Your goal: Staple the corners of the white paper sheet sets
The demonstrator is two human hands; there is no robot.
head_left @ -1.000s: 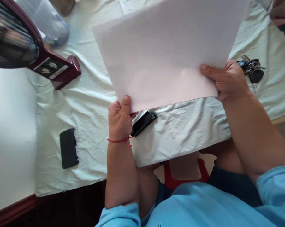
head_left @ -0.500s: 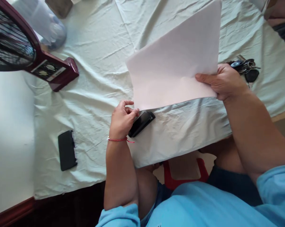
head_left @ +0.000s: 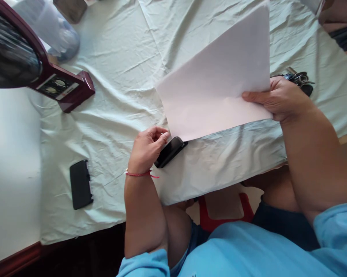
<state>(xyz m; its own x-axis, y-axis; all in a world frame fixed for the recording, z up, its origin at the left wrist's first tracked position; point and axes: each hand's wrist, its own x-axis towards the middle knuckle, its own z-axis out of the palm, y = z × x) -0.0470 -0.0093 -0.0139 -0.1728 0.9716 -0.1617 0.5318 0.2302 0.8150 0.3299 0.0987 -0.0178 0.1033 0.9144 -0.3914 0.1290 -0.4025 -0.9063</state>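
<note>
My right hand [head_left: 284, 98] grips a white sheet of paper [head_left: 216, 84] by its right side, thumb on top and fingers underneath. The paper is raised at a tilt over the cloth, its near left corner above a black object shaped like a stapler [head_left: 171, 152]. My left hand [head_left: 147, 148], a red string around its wrist, is beside that corner and the black object. Its thumb and fingertips are pinched together, just apart from the paper; a tiny pale bit shows at the fingertips, too small to name.
A pale green cloth [head_left: 118, 96] with wrinkles covers the table. A flat black cover [head_left: 81, 184] lies at the left, below a maroon electric swatter [head_left: 72, 90]. Farther back stands a clear plastic container [head_left: 50, 27]. A bunch of keys [head_left: 301, 80] lies beyond my right hand.
The paper has shifted slightly right and nearer to me with my right hand. My left hand has come away from the paper's corner, its fingers now drawn together.
</note>
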